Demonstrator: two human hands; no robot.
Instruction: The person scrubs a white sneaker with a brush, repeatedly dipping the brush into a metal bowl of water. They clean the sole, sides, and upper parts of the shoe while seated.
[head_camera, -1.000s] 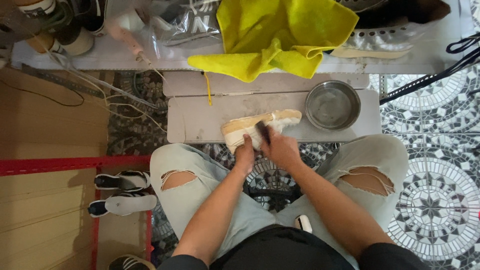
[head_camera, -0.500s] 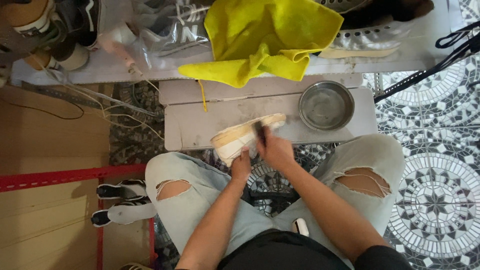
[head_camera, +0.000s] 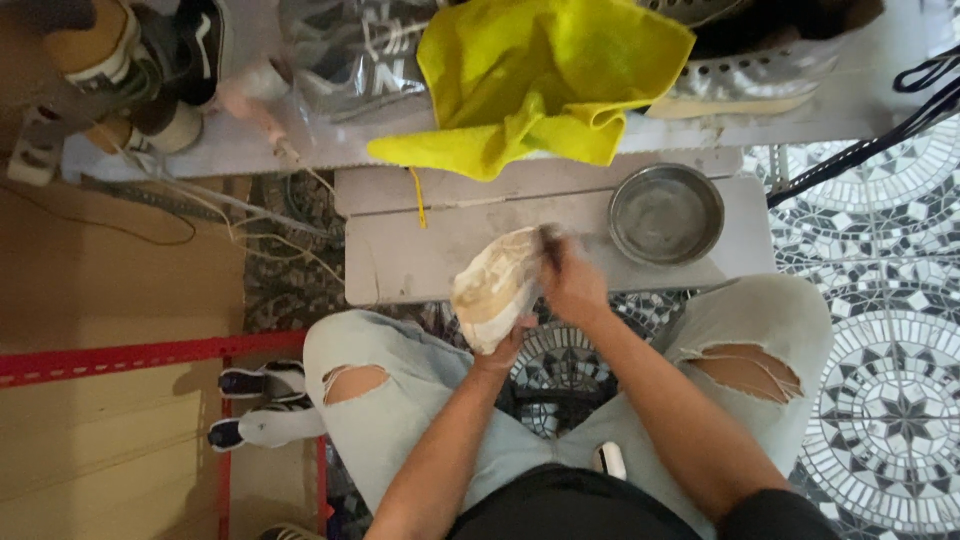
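Left hand (head_camera: 503, 345) grips cream shoe (head_camera: 496, 285) from underneath, heel end, sole tilted up over grey bench (head_camera: 400, 255) edge. Right hand (head_camera: 573, 283) closed on dark brush (head_camera: 550, 240), touching shoe's toe side. Steel bowl (head_camera: 666, 213) just right.

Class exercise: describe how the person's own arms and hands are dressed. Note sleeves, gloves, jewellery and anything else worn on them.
Both forearms are bare from elbow to wrist. The left hand and right hand wear no gloves; no watch, bracelet or ring is visible. Dark, apparently black short sleeves show only at the bottom edge of the frame.
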